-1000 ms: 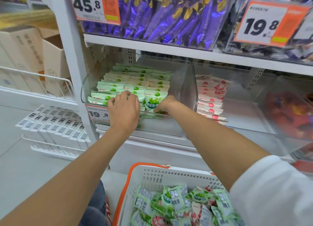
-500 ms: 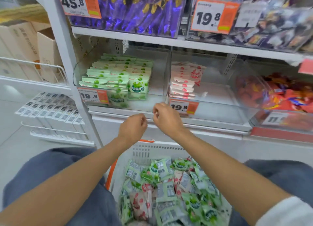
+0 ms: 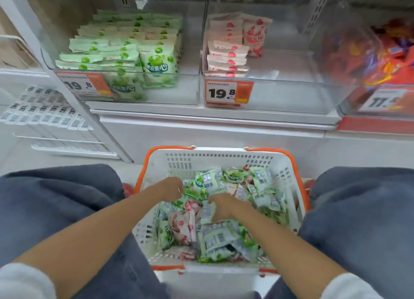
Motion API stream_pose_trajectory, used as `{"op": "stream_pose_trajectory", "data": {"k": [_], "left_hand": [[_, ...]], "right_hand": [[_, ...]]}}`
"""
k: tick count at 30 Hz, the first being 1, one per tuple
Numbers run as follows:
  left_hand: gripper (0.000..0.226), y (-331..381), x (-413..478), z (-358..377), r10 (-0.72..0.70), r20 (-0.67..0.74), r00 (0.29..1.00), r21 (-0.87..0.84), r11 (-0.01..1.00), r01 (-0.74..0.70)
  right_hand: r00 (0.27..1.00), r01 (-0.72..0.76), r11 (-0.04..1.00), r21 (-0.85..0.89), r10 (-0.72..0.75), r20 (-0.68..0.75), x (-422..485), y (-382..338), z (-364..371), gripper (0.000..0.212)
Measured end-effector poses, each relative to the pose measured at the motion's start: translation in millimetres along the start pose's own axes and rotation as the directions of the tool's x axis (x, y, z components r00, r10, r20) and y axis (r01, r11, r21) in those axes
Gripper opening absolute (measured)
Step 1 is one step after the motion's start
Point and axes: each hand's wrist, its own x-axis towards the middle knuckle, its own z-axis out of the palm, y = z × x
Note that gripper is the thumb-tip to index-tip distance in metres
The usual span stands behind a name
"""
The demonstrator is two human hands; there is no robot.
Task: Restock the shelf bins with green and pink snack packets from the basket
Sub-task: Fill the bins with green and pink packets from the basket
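A white basket with an orange rim (image 3: 299, 175) stands on the floor between my knees, holding several mixed green and pink snack packets (image 3: 224, 238). My left hand (image 3: 171, 188) hangs over the packets at the basket's left side with its fingers curled down and hidden. My right hand (image 3: 225, 206) lies on the pile, thumb and fingers curled around a packet with its barcode side up (image 3: 206, 211). On the shelf above, a clear bin holds stacked green packets (image 3: 125, 52). The bin to its right holds a smaller stack of pink packets (image 3: 226, 54).
Orange price tags reading 19.8 (image 3: 228, 93) hang on both bin fronts. A third bin with red and orange sweets (image 3: 380, 56) sits at the far right. A white upright post (image 3: 74, 92) and a rack of barcode labels (image 3: 44, 114) stand on the left.
Both hands came away from the green bin, dropped past the shelf edge and went down into the basket. My view tilted downward with them.
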Motion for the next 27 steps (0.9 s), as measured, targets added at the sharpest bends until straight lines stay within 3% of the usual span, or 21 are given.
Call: {"op": "stream_pose_trajectory", "data": {"k": [2, 6, 10, 14, 17, 20, 22, 25, 27], "left_hand": [[0.031, 5.6, 2.8, 2.2, -0.022, -0.032, 0.999, -0.005, 1.000, 0.021], [0.034, 8.2, 8.5, 7.9, -0.015, -0.040, 0.999, -0.047, 0.999, 0.013], [0.036, 10.3, 3.8, 8.3, 0.005, -0.027, 1.000, -0.074, 0.997, -0.007], [0.040, 7.4, 2.1, 7.6, 0.051, 0.015, 0.999, -0.134, 0.990, -0.049], [0.050, 7.6, 0.0, 3.7, 0.031, 0.027, 0.999, -0.193, 0.981, -0.025], [0.080, 7.0, -2.2, -8.9, 0.076, 0.003, 0.997, -0.336, 0.939, -0.070], [0.087, 9.8, -6.5, -25.8, 0.131, -0.073, 0.989, -0.397, 0.906, -0.150], [0.052, 13.2, -16.9, -56.4, 0.215, -0.271, 0.938, -0.406, 0.858, -0.314], [0.032, 11.0, -26.3, -75.1, 0.256, -0.321, 0.912, -0.346, 0.865, -0.364]], "right_hand": [[1.000, -0.001, 0.997, -0.074, 0.001, 0.011, 1.6, 2.2, 15.0, 0.073], [0.992, 0.027, 0.998, -0.059, -0.034, -0.124, 3.3, 7.9, 21.6, 0.059], [0.998, 0.026, 0.999, -0.019, -0.028, -0.063, 5.7, 10.0, 19.0, 0.069], [0.982, 0.045, 0.998, -0.039, -0.052, -0.183, 5.5, 7.2, 26.6, 0.040], [0.972, 0.076, 0.966, 0.249, -0.015, -0.236, 2.8, 3.5, 6.9, 0.033], [0.988, 0.132, 0.787, 0.602, -0.053, -0.148, -14.6, -10.3, -48.3, 0.024], [0.985, 0.174, 0.704, 0.689, -0.139, -0.107, -32.2, -26.1, -88.8, 0.017], [0.966, 0.260, 0.720, 0.644, -0.187, -0.181, -55.6, -50.2, -135.8, 0.035], [0.948, 0.314, 0.762, 0.566, -0.218, -0.232, -70.5, -65.9, -158.2, 0.045]]}}
